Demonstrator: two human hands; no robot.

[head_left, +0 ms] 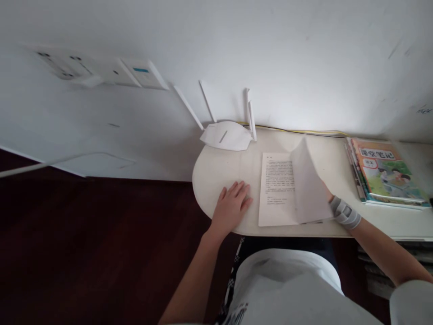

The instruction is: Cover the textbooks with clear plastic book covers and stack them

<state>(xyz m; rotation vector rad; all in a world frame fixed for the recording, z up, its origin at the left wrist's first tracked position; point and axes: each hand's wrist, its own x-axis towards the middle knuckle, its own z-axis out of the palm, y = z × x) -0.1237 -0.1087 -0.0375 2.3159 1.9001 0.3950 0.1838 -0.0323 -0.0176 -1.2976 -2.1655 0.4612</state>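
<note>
An open book (276, 198) with printed text on its left page lies near the table's front edge. One of its pages (309, 189) stands half raised and curled, blank on the side facing me. My right hand (327, 194) is behind this raised page, with a grey band (345, 213) around the wrist; its fingers are hidden, so its grip does not show. To the left of the book, my left hand (233, 204) rests flat on the white table (211, 174), fingers stretched out and holding nothing.
A white router (227, 135) with upright antennas stands at the back against the wall, cables running right from it. A stack of colourful books (389, 174) lies on the table's right side. Wall sockets (144, 74) are at upper left. The table's left end is rounded.
</note>
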